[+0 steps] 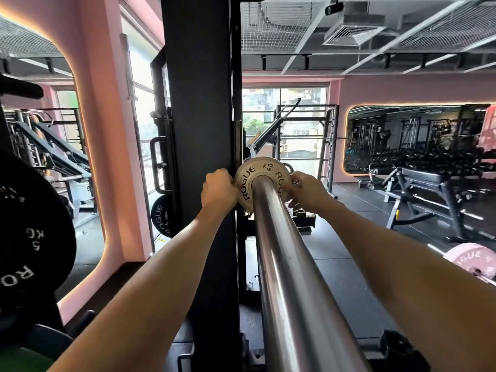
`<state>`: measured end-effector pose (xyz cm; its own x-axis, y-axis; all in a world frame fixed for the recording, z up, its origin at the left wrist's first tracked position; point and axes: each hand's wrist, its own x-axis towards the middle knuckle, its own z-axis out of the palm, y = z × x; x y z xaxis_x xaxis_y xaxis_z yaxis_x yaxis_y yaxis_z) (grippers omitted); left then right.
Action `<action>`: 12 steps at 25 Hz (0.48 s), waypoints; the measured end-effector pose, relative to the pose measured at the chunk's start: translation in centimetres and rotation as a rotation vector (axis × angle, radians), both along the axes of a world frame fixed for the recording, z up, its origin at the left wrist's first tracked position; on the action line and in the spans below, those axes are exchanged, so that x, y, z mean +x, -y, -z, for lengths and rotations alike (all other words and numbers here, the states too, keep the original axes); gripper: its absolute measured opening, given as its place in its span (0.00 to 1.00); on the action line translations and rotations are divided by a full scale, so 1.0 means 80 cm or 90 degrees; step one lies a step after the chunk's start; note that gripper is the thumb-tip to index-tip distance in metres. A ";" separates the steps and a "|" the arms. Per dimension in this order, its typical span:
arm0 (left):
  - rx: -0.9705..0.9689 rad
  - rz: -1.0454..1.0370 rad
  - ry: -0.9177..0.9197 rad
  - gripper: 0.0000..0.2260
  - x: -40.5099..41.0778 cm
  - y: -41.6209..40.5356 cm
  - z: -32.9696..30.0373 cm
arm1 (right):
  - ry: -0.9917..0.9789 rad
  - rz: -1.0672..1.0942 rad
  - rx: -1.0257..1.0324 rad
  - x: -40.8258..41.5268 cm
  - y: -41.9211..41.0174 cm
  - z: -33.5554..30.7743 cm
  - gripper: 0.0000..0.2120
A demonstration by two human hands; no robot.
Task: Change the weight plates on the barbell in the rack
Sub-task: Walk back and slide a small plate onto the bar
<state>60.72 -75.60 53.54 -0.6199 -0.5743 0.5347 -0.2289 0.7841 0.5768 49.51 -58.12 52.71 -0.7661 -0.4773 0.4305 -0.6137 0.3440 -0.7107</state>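
Barbell [284, 264] runs straight away from me, sleeve end nearest, w/ one small white plate [248, 181] sitting far down the sleeve, right beside the black rack upright [204, 130]. My left hand [218, 190] grips the plate's left edge, fingers curled round the rim; my right hand [306, 190] pinches the right edge, thumb on the face. Can't tell whether the plate is seated hard against the collar. Step, I'd judge: sliding this plate along the sleeve, on or off I can't say from here. Next move needs an even pull or push from both hands so it doesn't cock & bind on the sleeve. Storage: a black plate [161, 220] hangs low, left of the upright; a big black plate [29, 226] sits further left; a pink plate [472, 261] lies well right of the upright.
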 end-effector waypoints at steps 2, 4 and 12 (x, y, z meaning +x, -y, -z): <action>0.022 0.009 0.012 0.10 0.002 -0.002 0.008 | -0.017 0.018 0.021 0.006 -0.003 0.004 0.11; 0.033 0.020 0.026 0.13 0.011 -0.007 0.023 | -0.038 0.042 0.052 0.013 -0.010 0.010 0.14; 0.117 0.200 0.094 0.16 0.060 -0.050 0.101 | -0.015 0.041 0.137 0.076 -0.112 0.032 0.26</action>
